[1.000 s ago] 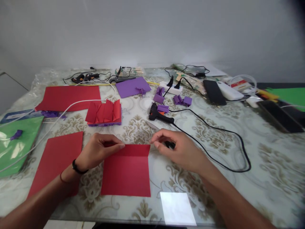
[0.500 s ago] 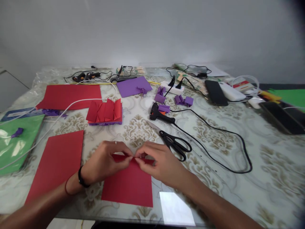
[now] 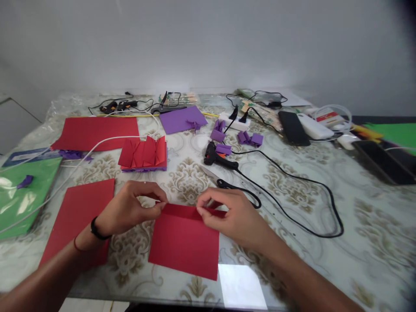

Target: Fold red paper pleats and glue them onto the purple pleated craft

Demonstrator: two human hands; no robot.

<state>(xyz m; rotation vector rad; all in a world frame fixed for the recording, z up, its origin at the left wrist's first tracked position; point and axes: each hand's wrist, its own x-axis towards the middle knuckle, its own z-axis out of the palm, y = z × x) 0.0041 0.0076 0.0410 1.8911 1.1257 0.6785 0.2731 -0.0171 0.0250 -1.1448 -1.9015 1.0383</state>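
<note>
A sheet of red paper (image 3: pixel 186 249) lies in front of me, its far edge folded over in a narrow strip. My left hand (image 3: pixel 134 207) pinches the far left corner of that fold between thumb and fingers. Further right along the same edge, my right hand (image 3: pixel 224 212) is closed on the fold too. Another red sheet (image 3: pixel 81 216) lies left of it, partly under my left forearm. Black-handled scissors (image 3: pixel 238 187) lie just beyond my right hand, which hides part of their handles.
A black glue gun (image 3: pixel 221 158) with a looping cord lies behind the scissors. Folded red pieces (image 3: pixel 143 152) are stacked at centre left. Purple paper (image 3: pixel 182 119), a white power strip (image 3: pixel 234 121) and phones (image 3: pixel 294 128) lie farther back. A green pack (image 3: pixel 29 190) is at left.
My hands have moved apart along the folded edge, left hand leftward and right hand rightward. The red sheet has shifted slightly right, and my right hand covers more of the scissors.
</note>
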